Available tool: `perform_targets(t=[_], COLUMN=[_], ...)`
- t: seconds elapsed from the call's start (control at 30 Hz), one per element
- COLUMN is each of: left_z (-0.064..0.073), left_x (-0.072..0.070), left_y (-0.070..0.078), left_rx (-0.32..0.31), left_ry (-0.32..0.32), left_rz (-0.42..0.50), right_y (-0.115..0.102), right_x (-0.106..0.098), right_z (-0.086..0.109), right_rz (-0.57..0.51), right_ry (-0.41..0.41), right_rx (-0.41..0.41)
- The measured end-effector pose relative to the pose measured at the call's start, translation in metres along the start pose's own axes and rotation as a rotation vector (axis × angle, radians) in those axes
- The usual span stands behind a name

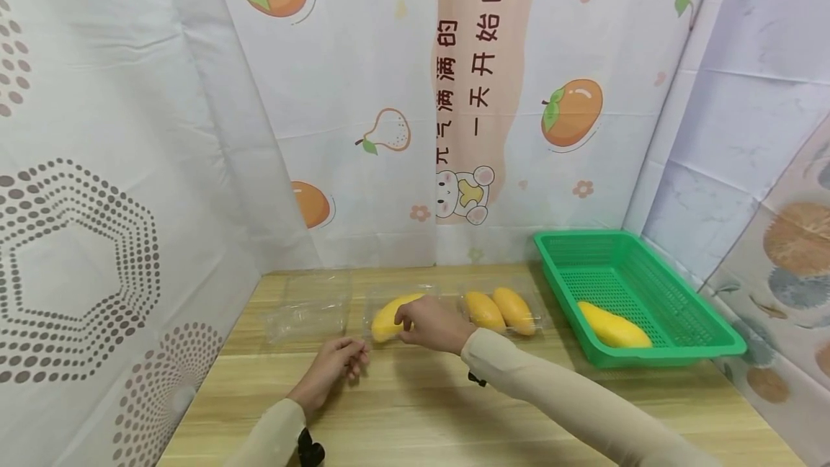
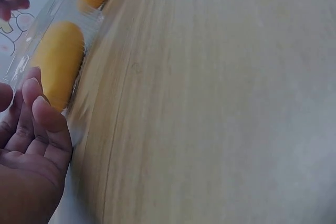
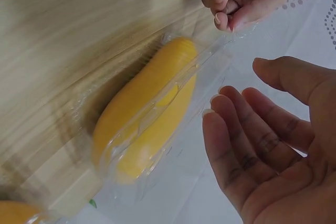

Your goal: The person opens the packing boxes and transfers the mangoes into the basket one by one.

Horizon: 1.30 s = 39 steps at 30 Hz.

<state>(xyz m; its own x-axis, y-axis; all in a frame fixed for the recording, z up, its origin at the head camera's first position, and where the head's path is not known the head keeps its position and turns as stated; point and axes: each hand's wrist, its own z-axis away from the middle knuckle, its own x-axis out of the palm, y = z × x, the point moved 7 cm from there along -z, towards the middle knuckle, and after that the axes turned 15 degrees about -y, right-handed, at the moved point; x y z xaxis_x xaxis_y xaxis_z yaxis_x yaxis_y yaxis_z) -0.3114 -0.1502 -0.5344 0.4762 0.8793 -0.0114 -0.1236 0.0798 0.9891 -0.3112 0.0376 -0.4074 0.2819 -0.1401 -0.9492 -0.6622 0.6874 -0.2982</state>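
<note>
A clear plastic box (image 1: 424, 290) with a yellow mango (image 1: 384, 321) in it sits at mid-table. My right hand (image 1: 436, 323) hovers over this mango; in the right wrist view its fingers (image 3: 218, 145) are gently bent, apart from the fruit and holding nothing. Left of that box, my left hand (image 1: 332, 367) is low over the wood with loosely curled fingers and nothing in them. Behind it lies another clear plastic box (image 1: 308, 317), opened out and without fruit. To the right, a third clear box (image 1: 540, 312) contains two mangoes (image 1: 484, 310).
A green plastic basket (image 1: 697, 308) stands at the table's right side with one yellow mango (image 1: 614, 327) inside. Printed curtains (image 1: 363, 56) enclose the wooden table (image 1: 402, 424) at the back and both sides.
</note>
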Motion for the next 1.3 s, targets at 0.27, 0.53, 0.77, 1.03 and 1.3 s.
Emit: perform_targets(t=[0.27, 0.53, 0.77, 1.03, 1.3], left_z=[0.0, -0.005, -0.007, -0.006, -0.004], left_x=[-0.001, 0.005, 0.006, 0.006, 0.005], left_y=[0.0, 0.002, 0.001, 0.003, 0.003], left_rx=[0.004, 0.019, 0.02, 0.033, 0.035], left_ry=[0.015, -0.031, -0.024, 0.001, 0.051], left_rz=[0.006, 0.019, 0.023, 0.064, 0.079], right_y=[-0.017, -0.022, -0.023, -0.035, -0.038], right_x=[0.003, 0.012, 0.023, 0.027, 0.035], right_z=[-0.021, -0.035, -0.045, -0.05, -0.055], right_rz=[0.052, 0.048, 0.127, 0.192, 0.226], right_ry=[-0.018, -0.047, -0.037, -0.024, -0.024], right_rx=[-0.033, 0.016, 0.033, 0.018, 0.01])
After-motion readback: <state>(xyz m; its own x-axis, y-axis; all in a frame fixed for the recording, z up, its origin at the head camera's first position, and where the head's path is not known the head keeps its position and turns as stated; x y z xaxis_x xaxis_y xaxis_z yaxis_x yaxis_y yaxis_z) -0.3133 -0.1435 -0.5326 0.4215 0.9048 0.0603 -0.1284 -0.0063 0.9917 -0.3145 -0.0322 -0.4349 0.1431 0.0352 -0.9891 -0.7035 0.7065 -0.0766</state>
